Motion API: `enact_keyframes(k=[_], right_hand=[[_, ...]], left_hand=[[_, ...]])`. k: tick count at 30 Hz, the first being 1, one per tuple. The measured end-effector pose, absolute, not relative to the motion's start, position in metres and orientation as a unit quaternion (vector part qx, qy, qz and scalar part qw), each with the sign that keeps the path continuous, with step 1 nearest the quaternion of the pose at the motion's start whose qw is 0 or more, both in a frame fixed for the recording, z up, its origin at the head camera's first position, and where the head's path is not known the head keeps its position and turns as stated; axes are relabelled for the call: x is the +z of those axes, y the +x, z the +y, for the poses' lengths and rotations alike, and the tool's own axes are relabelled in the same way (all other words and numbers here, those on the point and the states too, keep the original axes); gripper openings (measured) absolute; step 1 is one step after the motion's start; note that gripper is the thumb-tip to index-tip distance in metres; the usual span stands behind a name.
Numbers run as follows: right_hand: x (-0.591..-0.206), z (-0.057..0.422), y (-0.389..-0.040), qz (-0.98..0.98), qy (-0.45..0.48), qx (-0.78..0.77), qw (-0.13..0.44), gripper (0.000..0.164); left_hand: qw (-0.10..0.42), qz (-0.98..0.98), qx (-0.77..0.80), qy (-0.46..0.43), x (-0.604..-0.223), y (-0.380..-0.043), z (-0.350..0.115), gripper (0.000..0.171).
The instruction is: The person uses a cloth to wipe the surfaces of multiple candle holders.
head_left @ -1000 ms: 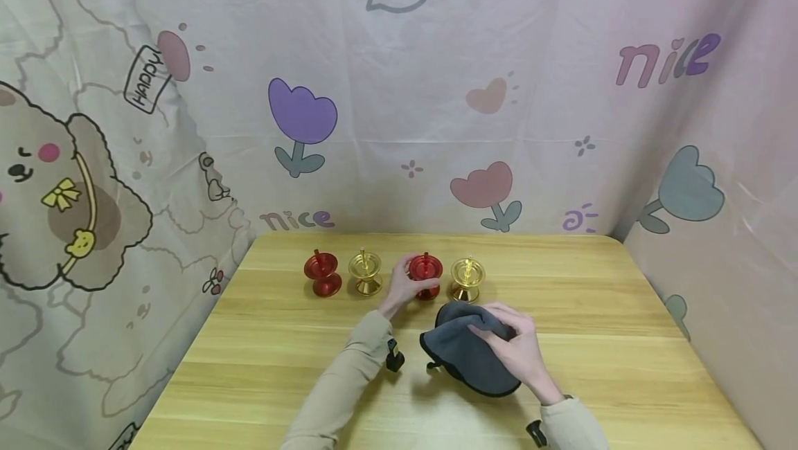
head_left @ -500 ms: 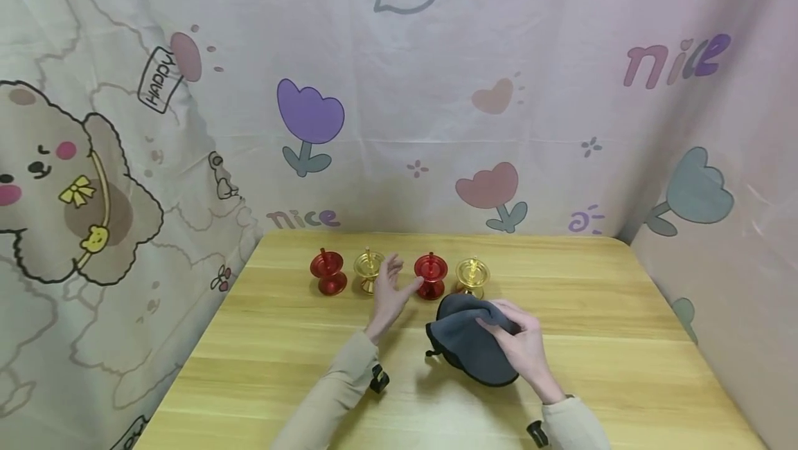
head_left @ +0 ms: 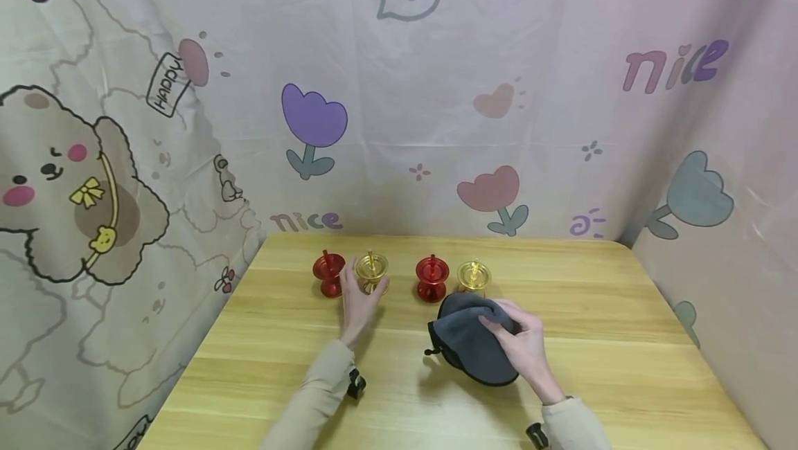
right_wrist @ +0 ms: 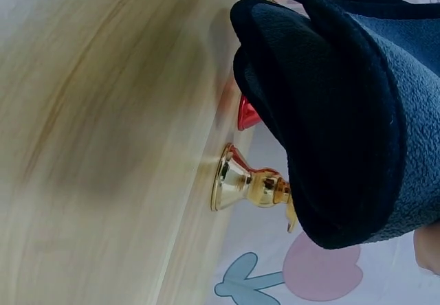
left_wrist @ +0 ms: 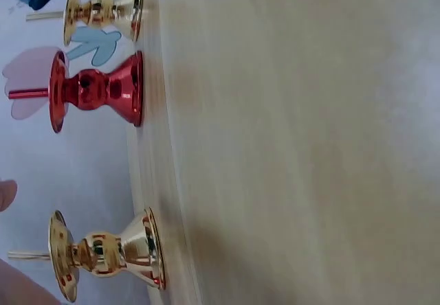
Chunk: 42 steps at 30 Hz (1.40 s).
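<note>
Leftward over the wooden table point(head_left: 592, 311), the left hand point(head_left: 359, 308) has moved. Folded grey cloth point(head_left: 470, 346) is pinched in the right hand point(head_left: 525, 347), near the right gold holder point(head_left: 474, 275); the left hand's thumb and fingers spread wide about the left gold holder point(head_left: 371, 269), contact unclear.

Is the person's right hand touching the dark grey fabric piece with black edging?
Touching: the head view shows the right hand pinching the dark grey fabric piece, thumb lying against the fabric.
</note>
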State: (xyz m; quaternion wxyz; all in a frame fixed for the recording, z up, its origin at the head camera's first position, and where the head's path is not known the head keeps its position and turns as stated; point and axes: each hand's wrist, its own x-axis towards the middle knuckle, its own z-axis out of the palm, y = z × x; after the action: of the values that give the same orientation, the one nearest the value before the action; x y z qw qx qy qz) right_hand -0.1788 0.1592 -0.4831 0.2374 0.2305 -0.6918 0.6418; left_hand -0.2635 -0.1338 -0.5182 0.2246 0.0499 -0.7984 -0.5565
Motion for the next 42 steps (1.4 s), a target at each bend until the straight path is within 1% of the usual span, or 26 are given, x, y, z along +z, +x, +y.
enact_keyframes(k=[2, 6, 12, 15, 21, 23, 25, 30, 33, 37, 39, 42], right_hand=[[-0.483, 0.159, -0.178, -0.692, 0.229, 0.643, 0.233, 0.025], [-0.483, 0.159, -0.178, -0.692, 0.231, 0.644, 0.232, 0.025], [-0.485, 0.160, -0.178, -0.688, 0.238, 0.644, 0.236, 0.026], [-0.486, 0.161, -0.177, -0.686, 0.237, 0.648, 0.231, 0.026], [-0.489, 0.163, -0.177, -0.684, 0.234, 0.653, 0.225, 0.026], [-0.490, 0.165, -0.177, -0.682, 0.236, 0.656, 0.222, 0.026], [-0.490, 0.167, -0.178, -0.681, 0.232, 0.661, 0.215, 0.026], [-0.490, 0.171, -0.180, -0.669, 0.213, 0.685, 0.196, 0.027], [-0.491, 0.173, -0.183, -0.645, 0.186, 0.720, 0.175, 0.029], [-0.493, 0.176, -0.189, -0.589, 0.154, 0.780, 0.143, 0.038], [-0.493, 0.178, -0.193, -0.567, 0.155, 0.798, 0.134, 0.044], [-0.490, 0.179, -0.200, -0.543, 0.170, 0.813, 0.123, 0.045]], left_hand=[[0.198, -0.799, -0.565, 0.052, -0.519, -0.267, -0.135, 0.092], [0.167, -0.795, -0.579, 0.071, -0.522, -0.276, -0.137, 0.100], [0.145, -0.792, -0.587, 0.084, -0.524, -0.287, -0.138, 0.106], [0.151, -0.793, -0.584, 0.088, -0.525, -0.288, -0.140, 0.102], [0.174, -0.797, -0.573, 0.080, -0.528, -0.290, -0.143, 0.079], [0.177, -0.797, -0.572, 0.078, -0.528, -0.292, -0.143, 0.075], [0.180, -0.798, -0.570, 0.079, -0.528, -0.293, -0.143, 0.075], [0.172, -0.788, -0.586, 0.081, -0.523, -0.288, -0.139, 0.081], [0.157, -0.770, -0.616, 0.061, -0.513, -0.277, -0.134, 0.082], [0.135, -0.726, -0.674, -0.013, -0.492, -0.257, -0.121, 0.078], [0.119, -0.710, -0.693, -0.049, -0.479, -0.246, -0.114, 0.076], [0.100, -0.708, -0.693, -0.094, -0.456, -0.233, -0.103, 0.074]])
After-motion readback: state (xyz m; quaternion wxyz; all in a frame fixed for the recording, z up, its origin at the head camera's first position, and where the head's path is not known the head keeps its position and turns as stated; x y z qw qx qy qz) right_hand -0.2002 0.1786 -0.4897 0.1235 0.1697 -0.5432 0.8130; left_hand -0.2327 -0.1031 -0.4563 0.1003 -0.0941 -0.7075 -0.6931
